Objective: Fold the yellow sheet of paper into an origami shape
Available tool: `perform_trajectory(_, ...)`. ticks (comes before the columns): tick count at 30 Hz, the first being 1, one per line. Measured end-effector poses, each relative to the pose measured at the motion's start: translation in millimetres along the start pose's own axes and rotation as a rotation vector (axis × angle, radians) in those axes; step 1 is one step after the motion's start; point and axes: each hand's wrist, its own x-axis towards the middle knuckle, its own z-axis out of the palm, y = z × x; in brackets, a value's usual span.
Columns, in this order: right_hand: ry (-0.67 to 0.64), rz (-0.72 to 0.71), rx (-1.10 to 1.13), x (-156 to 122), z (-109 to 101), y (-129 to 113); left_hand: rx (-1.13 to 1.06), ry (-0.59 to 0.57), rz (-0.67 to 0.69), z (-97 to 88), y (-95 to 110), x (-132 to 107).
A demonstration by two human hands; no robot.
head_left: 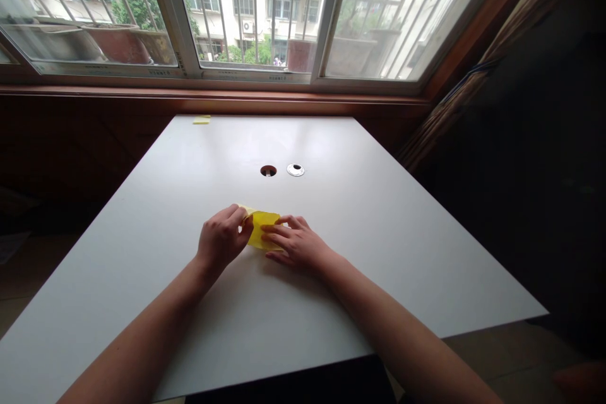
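Note:
A thin yellow sheet (263,219) is between my two hands above the middle of the white table. Its upper left part looks paler and seems folded or rolled over; I cannot tell whether it is paper or wide tape. My left hand (222,233) pinches the sheet's left side, thumb and fingers closed on it. From the right, my right hand (296,243) lays its spread fingers over the sheet's right part, with the thumb near the lower edge. The underside of the sheet is hidden.
The white table (379,252) reaches to the window wall. Small yellow strips (201,120) lie at its far left corner. Beyond my hands are a round hole (268,171) and a round metal cover (296,170). A curtain (473,76) hangs at the right.

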Motion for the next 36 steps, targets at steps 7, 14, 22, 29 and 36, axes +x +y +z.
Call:
perform_trajectory(7,-0.026,0.014,0.03,1,3,5,-0.294,-0.077,0.031,-9.1,5,0)
perform_trajectory(14,-0.015,-0.006,0.068,-6,-1,17,-0.411,-0.131,-0.015,9.9,-18,3)
perform_trajectory(22,-0.064,-0.021,0.053,-12,-8,30,-0.557,-0.42,0.161,23.6,-45,2)
perform_trajectory(29,-0.113,-0.003,0.025,-11,-4,21,-0.578,-0.392,0.172,29.2,-42,1)
perform_trajectory(36,-0.179,0.016,0.017,-9,-8,13,-0.371,-0.352,0.238,32.7,-45,0)
